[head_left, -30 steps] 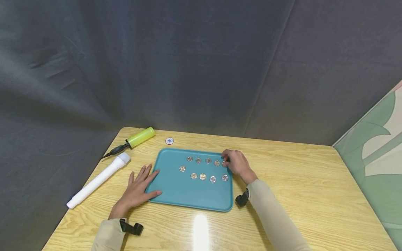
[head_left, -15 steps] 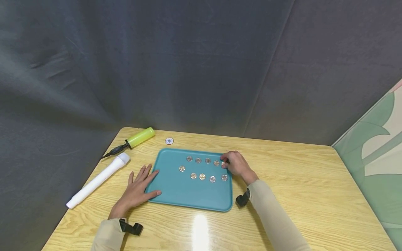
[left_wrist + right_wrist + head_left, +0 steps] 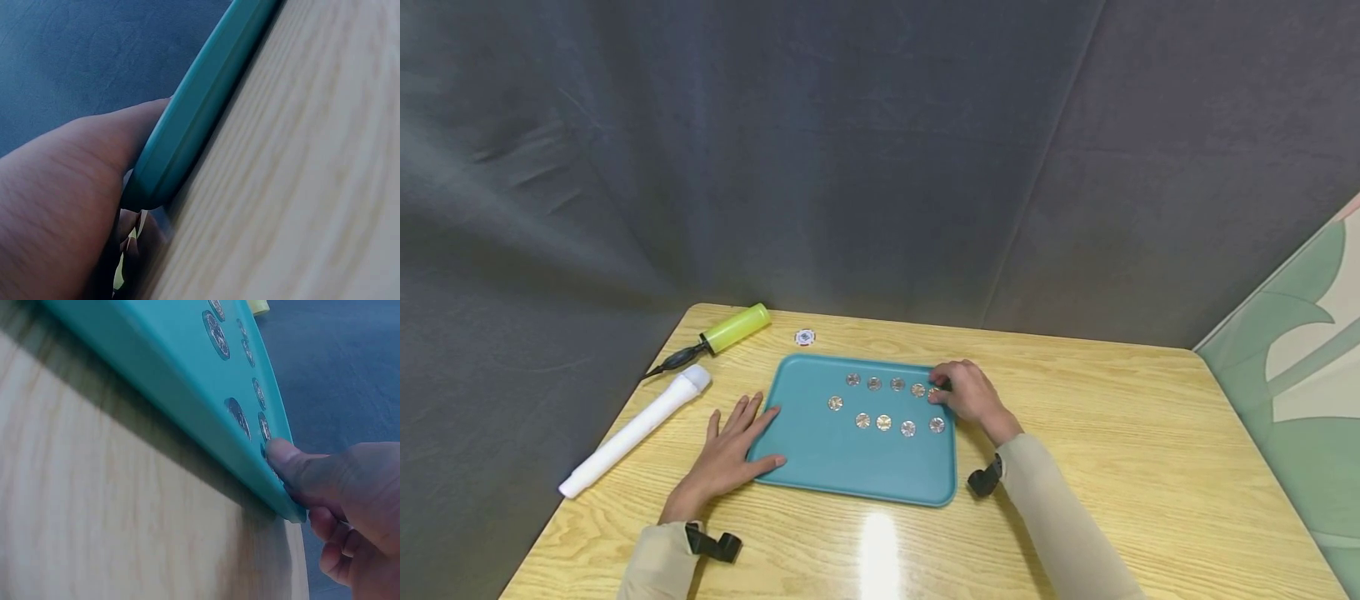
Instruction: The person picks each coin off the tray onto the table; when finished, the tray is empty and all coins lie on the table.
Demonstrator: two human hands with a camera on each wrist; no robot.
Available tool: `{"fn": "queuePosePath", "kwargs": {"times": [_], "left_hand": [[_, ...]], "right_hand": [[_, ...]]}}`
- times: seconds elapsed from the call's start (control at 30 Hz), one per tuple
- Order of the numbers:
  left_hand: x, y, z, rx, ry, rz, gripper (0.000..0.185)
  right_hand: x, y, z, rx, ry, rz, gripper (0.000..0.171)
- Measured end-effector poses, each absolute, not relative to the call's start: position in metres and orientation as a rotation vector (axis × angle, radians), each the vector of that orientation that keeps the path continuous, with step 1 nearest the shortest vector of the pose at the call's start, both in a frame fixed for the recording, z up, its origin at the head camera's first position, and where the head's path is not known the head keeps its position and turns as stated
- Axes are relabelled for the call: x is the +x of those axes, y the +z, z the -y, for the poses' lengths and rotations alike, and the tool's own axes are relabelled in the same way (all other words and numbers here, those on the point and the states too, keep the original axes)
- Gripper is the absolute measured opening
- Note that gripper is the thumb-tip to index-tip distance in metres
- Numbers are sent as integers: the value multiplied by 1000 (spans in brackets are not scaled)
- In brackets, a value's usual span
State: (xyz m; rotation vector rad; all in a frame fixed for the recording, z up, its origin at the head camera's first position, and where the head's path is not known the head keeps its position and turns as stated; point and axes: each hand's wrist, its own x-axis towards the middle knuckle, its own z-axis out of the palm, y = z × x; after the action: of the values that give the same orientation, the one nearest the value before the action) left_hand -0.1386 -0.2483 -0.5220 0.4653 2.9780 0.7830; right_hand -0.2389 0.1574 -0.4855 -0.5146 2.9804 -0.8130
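Mid-frame on the table [image 3: 1135, 467]: left hand [image 3: 727, 454] flat against teal tray [image 3: 820, 467], right hand [image 3: 970, 392] pinching the rightmost upper-row coin [image 3: 934, 392] at the rim, where a slipped pinch could knock neighbouring coins askew.

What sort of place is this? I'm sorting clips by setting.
Probably a staged recording booth, not a home: a grey fabric backdrop encloses a bare wooden table holding a teal tray of coins, with unrelated props beside it.
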Motion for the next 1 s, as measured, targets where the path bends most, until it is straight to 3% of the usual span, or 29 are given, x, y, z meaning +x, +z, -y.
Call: {"fn": "queuePosePath", "kwargs": {"times": [0.7, 1.0], "left_hand": [[-139, -521, 248, 463, 792, -2974, 83], [-139, -522, 248, 467, 793, -2973, 84]], "right_hand": [[-239, -482, -148, -431, -803, -2999, 23], [-237, -484, -153, -492, -773, -2967, 31]]}}
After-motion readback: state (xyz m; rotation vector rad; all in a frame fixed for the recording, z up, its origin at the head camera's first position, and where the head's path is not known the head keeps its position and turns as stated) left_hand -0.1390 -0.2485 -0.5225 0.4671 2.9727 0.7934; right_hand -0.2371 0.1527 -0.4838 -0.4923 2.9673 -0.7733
